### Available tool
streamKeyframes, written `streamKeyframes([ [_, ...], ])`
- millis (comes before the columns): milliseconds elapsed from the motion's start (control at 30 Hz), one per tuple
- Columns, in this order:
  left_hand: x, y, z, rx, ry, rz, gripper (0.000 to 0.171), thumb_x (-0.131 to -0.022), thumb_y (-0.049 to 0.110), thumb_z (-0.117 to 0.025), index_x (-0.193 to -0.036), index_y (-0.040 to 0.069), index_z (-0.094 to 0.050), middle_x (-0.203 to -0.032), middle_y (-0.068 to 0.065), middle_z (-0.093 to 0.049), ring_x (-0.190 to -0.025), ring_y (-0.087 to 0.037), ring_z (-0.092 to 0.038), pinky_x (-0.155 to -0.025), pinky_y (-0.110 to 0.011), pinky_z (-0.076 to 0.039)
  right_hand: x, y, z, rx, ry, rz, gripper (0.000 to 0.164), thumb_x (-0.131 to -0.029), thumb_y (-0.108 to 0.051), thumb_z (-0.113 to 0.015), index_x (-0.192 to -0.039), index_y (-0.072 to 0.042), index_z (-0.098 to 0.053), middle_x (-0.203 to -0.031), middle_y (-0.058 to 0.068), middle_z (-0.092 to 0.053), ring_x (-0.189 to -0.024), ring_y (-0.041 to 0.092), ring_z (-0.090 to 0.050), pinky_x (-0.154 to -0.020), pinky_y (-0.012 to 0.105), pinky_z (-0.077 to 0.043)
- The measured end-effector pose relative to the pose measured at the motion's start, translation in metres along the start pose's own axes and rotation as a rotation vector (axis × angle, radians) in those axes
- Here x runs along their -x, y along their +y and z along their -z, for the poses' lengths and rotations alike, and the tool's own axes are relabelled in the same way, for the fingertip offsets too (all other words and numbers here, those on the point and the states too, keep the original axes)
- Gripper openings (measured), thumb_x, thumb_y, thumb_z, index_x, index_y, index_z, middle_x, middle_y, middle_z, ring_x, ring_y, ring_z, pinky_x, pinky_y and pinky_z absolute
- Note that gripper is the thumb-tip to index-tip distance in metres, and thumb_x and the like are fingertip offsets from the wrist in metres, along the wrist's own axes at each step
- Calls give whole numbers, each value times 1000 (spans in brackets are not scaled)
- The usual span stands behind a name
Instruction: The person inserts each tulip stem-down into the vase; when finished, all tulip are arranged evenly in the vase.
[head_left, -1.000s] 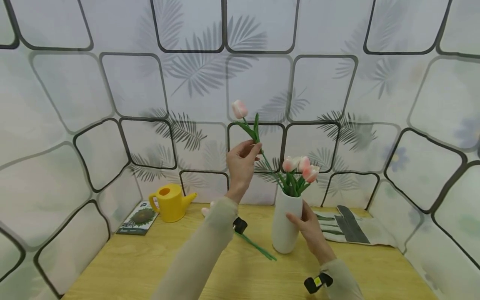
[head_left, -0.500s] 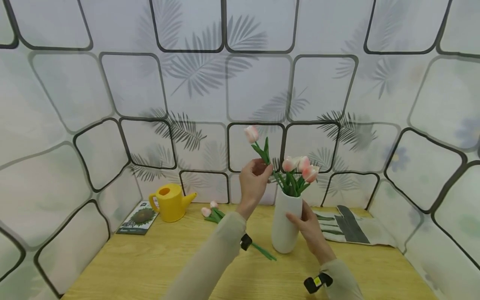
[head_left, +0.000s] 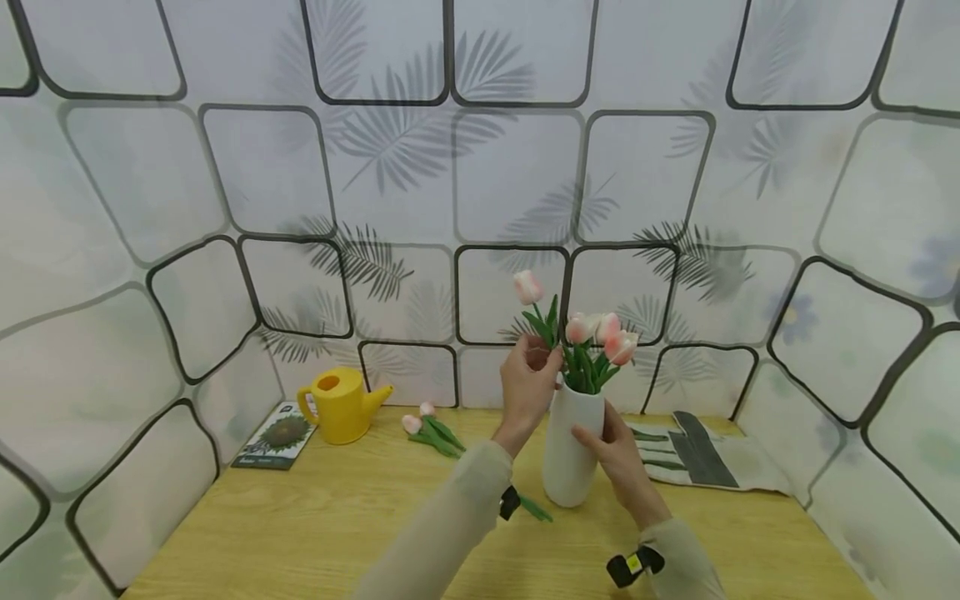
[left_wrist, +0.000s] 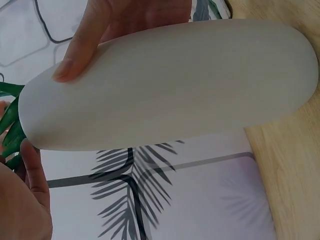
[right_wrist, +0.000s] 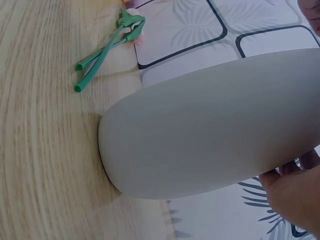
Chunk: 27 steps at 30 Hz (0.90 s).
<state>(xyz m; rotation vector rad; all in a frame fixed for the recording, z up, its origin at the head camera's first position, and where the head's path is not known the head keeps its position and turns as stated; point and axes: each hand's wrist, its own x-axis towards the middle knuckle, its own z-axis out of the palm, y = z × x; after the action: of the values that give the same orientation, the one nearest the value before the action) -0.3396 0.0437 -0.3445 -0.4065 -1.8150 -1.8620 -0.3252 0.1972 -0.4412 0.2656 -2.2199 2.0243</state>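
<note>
A pale pink tulip (head_left: 528, 287) is pinched by my left hand (head_left: 527, 383) just under its leaves, beside the vase mouth. Its lower stem is hidden by the hand and the white vase (head_left: 572, 450). Upright on the table, the vase holds several pink and white tulips (head_left: 621, 347). My right hand (head_left: 618, 454) grips the vase from its right side, thumb across the front. In the left wrist view the right thumb (left_wrist: 75, 62) presses the vase wall (left_wrist: 175, 85). The right wrist view shows the vase base (right_wrist: 130, 150) standing on the wood.
Loose tulips (head_left: 438, 435) lie on the table left of the vase, partly behind my left sleeve. A yellow watering can (head_left: 342, 408) and a sunflower packet (head_left: 277, 437) stand and lie at the left. Grey and white gloves (head_left: 701, 450) lie at the right. Patterned walls surround the table.
My left hand has moved down and to the right with the tulip, closer to the vase mouth. The right hand and vase have stayed in place.
</note>
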Motion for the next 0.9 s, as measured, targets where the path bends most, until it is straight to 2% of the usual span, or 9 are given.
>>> streamKeyframes([
  [133,5,-5,-5,-77,11,33,11,-93,23,-66,-100,15,-64,-81,-2,-71,-71,-9,-66,-56,-23,-54,0,1,-1,11,0,4,76,-96,-25,-65,-157,-18,-20,-153,14,-38,-134,31,-43,-111,52,-38],
  [200,6,-7,-8,-100,17,42,12,-93,25,-66,-100,16,-64,-83,0,-72,-74,-6,-66,-60,-23,-53,0,2,-1,15,4,2,75,-96,-25,-65,-157,-18,-21,-152,14,-39,-133,30,-44,-110,51,-39],
  [367,7,-10,-13,-132,52,63,12,-90,25,-70,-98,16,-68,-88,1,-72,-83,-8,-66,-68,-25,-54,-1,1,0,15,10,3,75,-96,-25,-65,-157,-19,-22,-152,14,-40,-132,30,-44,-110,51,-39],
  [533,7,-11,-17,-142,61,88,11,-88,23,-72,-95,14,-70,-86,2,-71,-83,-8,-62,-72,-26,-52,-1,0,1,17,2,6,75,-97,-25,-64,-157,-20,-20,-152,13,-39,-132,30,-45,-109,50,-40],
  [667,7,-11,-17,-148,24,101,10,-88,22,-73,-91,13,-70,-84,2,-69,-81,-8,-60,-72,-27,-51,-1,-2,1,13,0,7,75,-97,-25,-64,-157,-20,-20,-152,13,-39,-132,30,-45,-108,49,-41],
  [800,8,-12,-13,-152,-50,138,10,-88,23,-74,-87,13,-70,-85,1,-67,-81,-8,-58,-70,-26,-52,0,-1,0,12,3,9,75,-96,-26,-65,-157,-20,-21,-152,13,-40,-132,30,-45,-108,49,-41],
  [900,8,-14,-8,-125,-110,166,12,-88,24,-74,-90,13,-71,-89,0,-68,-83,-9,-60,-69,-26,-53,0,0,0,10,6,13,74,-96,-25,-65,-156,-20,-23,-152,12,-40,-131,29,-45,-107,48,-42],
])
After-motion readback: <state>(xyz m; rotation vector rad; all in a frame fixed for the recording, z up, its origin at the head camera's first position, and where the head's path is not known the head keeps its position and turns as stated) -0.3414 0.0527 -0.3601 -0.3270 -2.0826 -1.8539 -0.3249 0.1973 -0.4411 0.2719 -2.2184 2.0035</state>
